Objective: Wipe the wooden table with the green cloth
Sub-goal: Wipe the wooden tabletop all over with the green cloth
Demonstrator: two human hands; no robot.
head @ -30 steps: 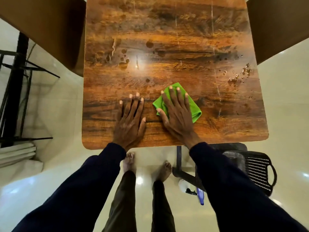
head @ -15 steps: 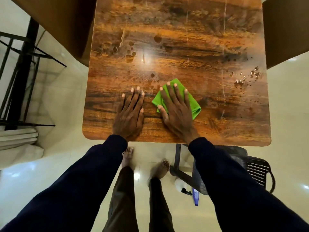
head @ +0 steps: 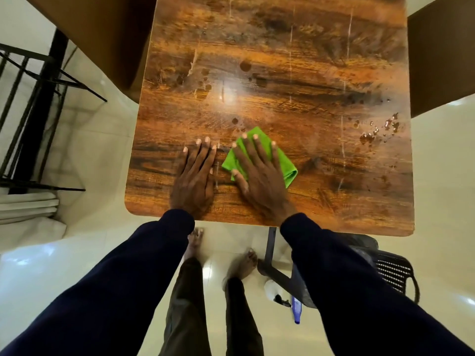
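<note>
Green and folded into a small, smooth pad, the cloth (head: pixel 287 164) is laid flat near the front edge of the glossy wooden bench (head: pixel 308 73), with a doubled fold seen at its right corner. It is pressed down by the right hand (head: pixel 262 181), whose fingers are straight and spread. The left hand (head: pixel 195 181) is laid flat on bare wood just beside it, nothing held. Water droplets (head: pixel 380 129) are seen near the bench's right edge, well apart from the cloth.

Glossy wooden table (head: pixel 308 73), soft cloth (head: pixel 289 167)
</note>
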